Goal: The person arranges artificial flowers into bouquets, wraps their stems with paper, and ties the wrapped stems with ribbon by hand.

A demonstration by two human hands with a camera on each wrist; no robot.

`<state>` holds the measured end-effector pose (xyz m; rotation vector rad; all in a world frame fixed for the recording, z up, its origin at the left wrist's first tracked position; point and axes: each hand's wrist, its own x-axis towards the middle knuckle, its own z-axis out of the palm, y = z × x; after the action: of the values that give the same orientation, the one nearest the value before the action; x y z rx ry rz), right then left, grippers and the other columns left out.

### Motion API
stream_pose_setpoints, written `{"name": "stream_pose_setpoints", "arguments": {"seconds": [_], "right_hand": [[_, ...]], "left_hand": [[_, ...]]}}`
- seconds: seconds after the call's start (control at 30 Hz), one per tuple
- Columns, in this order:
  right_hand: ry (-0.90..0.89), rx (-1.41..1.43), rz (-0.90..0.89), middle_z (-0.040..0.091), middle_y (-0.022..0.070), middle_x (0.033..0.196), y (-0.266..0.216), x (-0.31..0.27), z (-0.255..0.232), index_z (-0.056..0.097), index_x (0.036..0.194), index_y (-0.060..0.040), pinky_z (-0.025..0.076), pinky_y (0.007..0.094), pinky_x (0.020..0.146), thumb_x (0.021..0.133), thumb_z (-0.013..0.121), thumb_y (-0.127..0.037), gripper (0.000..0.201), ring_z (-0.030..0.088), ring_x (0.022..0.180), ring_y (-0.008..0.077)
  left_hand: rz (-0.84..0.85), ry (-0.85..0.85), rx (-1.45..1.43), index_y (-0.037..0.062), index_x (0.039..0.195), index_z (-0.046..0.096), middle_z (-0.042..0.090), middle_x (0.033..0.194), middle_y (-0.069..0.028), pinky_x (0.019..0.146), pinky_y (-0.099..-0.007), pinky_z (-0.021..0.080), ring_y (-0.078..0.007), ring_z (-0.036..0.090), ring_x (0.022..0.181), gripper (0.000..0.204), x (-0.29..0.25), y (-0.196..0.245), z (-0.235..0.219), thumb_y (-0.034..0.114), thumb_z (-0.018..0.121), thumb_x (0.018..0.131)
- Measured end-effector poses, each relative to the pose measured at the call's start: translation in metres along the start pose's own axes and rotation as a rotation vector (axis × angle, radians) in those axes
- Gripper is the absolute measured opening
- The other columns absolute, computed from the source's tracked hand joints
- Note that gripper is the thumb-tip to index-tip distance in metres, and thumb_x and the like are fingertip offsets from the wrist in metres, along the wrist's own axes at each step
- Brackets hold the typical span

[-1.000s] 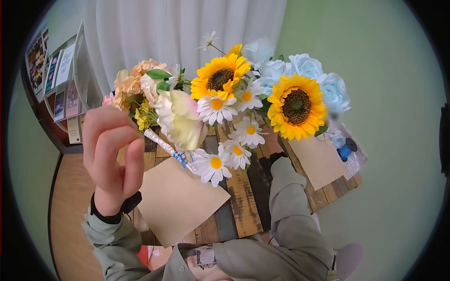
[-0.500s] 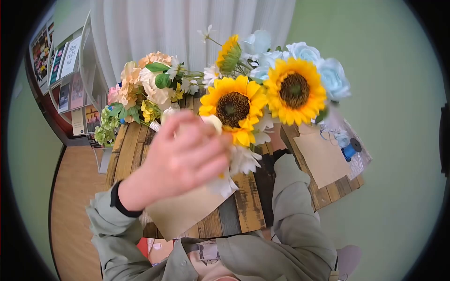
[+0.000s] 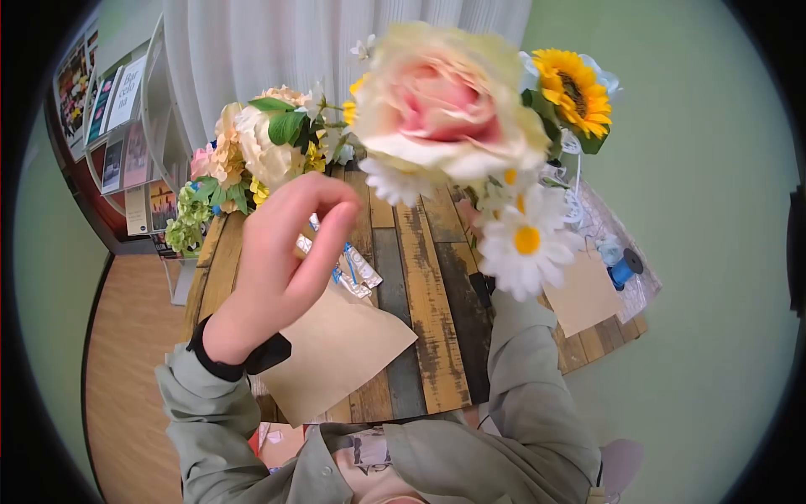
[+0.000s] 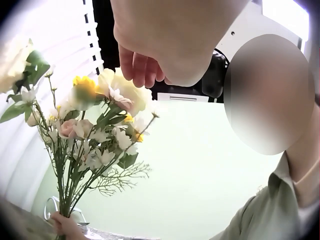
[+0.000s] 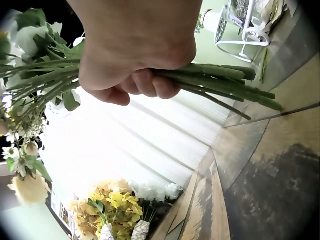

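Observation:
My right hand point(image 5: 135, 55) grips a bundle of green stems point(image 5: 220, 82) in the right wrist view; their cut ends point right. In the left wrist view that fist point(image 4: 69, 227) is low around the stems, with the bouquet upright above. In the head view a large cream-pink rose point(image 3: 449, 105) faces the camera, with a white daisy point(image 3: 526, 240) below and a sunflower point(image 3: 573, 92) at right; the flowers mostly hide the right hand. My left hand point(image 3: 290, 260) is raised left of the blooms, fingers loosely bent, holding nothing.
Brown paper point(image 3: 340, 353) lies on the plank table point(image 3: 437, 361), near foil-like wrapped pieces point(image 3: 361, 269). More flowers point(image 3: 252, 151) stand at the back left. At the right are another paper sheet point(image 3: 583, 290) and a blue spool point(image 3: 625, 269). A magazine rack point(image 3: 130, 126) stands far left.
The bouquet has turned and shifted, bringing the cream-pink rose to the front and one sunflower to the far right. My left hand crossed over to the blooms, then drew back left.

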<state>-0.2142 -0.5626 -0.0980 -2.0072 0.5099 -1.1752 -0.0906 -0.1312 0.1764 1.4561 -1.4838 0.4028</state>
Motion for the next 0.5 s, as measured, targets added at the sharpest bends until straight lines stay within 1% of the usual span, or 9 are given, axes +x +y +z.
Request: {"name": "stream_pose_setpoints", "arguments": {"seconds": [0.03,0.07,0.13,0.23,0.27,0.33,0.4,0.47,0.5], "right_hand": [[-0.016,0.009,0.007,0.049,0.0048,0.054,-0.024,0.044,0.045,0.054,0.067,0.0013,0.037,0.0314,0.05,0.075,0.066,-0.012,0.02,0.043,0.051,0.0111],[-0.033,0.018,0.012,0.049,0.0047,0.054,-0.055,0.086,0.091,0.054,0.067,0.0013,0.037,0.0314,0.05,0.075,0.066,-0.012,0.02,0.043,0.051,0.0111],[-0.066,0.036,0.018,0.049,0.0046,0.054,-0.061,0.083,0.086,0.054,0.067,0.0012,0.037,0.0314,0.049,0.075,0.066,-0.012,0.02,0.043,0.051,0.0111],[-0.115,0.061,0.014,0.049,0.0043,0.054,-0.048,0.018,0.042,0.054,0.067,0.0012,0.037,0.0313,0.049,0.075,0.067,-0.013,0.02,0.044,0.051,0.0111],[-0.132,0.069,0.012,0.049,0.0043,0.054,-0.054,0.03,0.037,0.054,0.067,0.0011,0.037,0.0313,0.049,0.075,0.067,-0.013,0.02,0.044,0.051,0.0111],[-0.168,0.085,0.016,0.049,0.0041,0.054,-0.066,0.055,0.029,0.054,0.067,0.0011,0.037,0.0313,0.049,0.075,0.067,-0.013,0.02,0.044,0.051,0.0111],[-0.192,0.101,0.038,0.049,0.004,0.054,-0.07,0.036,0.037,0.054,0.067,0.001,0.037,0.0312,0.049,0.074,0.067,-0.013,0.02,0.044,0.051,0.0111],[-0.198,0.115,0.069,0.049,0.0039,0.054,-0.066,0.013,0.021,0.054,0.067,0.0009,0.037,0.0312,0.049,0.074,0.067,-0.013,0.02,0.044,0.05,0.0111],[-0.191,0.12,0.086,0.049,0.0038,0.054,-0.065,0.006,0.016,0.054,0.067,0.0009,0.037,0.0311,0.049,0.074,0.067,-0.013,0.02,0.044,0.05,0.0111]], "left_hand": [[-0.063,-0.012,-0.04,-0.0026,0.102,0.054,0.06,0.084,-0.0081,0.065,-0.0254,0.045,-0.0134,0.056,0.07,0.014,0.005,-0.006,0.008,0.004,0.049,0.091],[-0.062,-0.003,-0.038,-0.0026,0.102,0.054,0.06,0.084,-0.0081,0.065,-0.0254,0.045,-0.0134,0.056,0.07,0.014,0.008,-0.013,0.017,0.004,0.049,0.091],[-0.29,0.094,-0.459,-0.0032,0.108,0.052,0.061,0.087,-0.0067,0.067,-0.0243,0.048,-0.0111,0.057,0.071,0.019,0.012,-0.027,0.033,0.006,0.047,0.093],[-0.243,0.052,-0.577,-0.0032,0.113,0.05,0.062,0.094,-0.0076,0.07,-0.0253,0.051,-0.0121,0.062,0.082,0.023,0.021,-0.029,0.051,0.003,0.042,0.093],[-0.167,0.058,-0.585,-0.0022,0.116,0.049,0.061,0.096,-0.0074,0.07,-0.0258,0.052,-0.0129,0.062,0.083,0.026,0.024,-0.026,0.057,0.0,0.042,0.09],[-0.184,0.081,-0.693,-0.0004,0.121,0.044,0.06,0.1,-0.0067,0.071,-0.0259,0.052,-0.013,0.063,0.084,0.034,0.029,-0.016,0.067,-0.003,0.045,0.087],[-0.198,0.125,-0.818,0.0022,0.125,0.039,0.059,0.103,-0.0049,0.068,-0.0245,0.051,-0.0114,0.061,0.082,0.044,0.034,-0.013,0.074,-0.003,0.051,0.082],[-0.132,0.161,-0.593,0.004,0.126,0.038,0.059,0.103,-0.0038,0.066,-0.0225,0.049,-0.0095,0.06,0.08,0.053,0.04,-0.011,0.077,-0.002,0.059,0.078],[-0.141,0.141,-0.679,0.0046,0.126,0.038,0.059,0.102,-0.0033,0.064,-0.0205,0.047,-0.0076,0.059,0.078,0.058,0.039,-0.015,0.082,0.001,0.065,0.075]]}}
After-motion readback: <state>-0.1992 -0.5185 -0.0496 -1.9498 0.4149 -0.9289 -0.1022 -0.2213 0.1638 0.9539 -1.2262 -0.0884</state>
